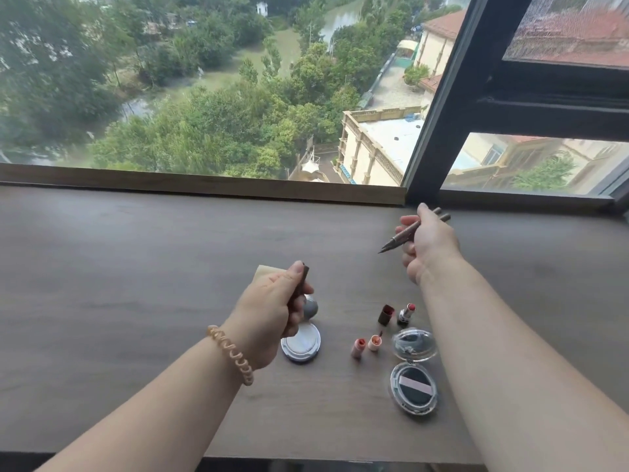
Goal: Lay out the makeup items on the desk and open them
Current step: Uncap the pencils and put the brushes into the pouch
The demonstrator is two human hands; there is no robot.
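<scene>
"Eyeliner cap is gripped upright in my left hand, over the white compact on the desk."

"And the pen itself?"

"Further right — my right hand pinches the eyeliner pen in the air, slim and brown, uncapped, its long axis slanting, fine tip aimed down-left toward the cap. Bare desk lies just beneath that hand, I judge."
</scene>
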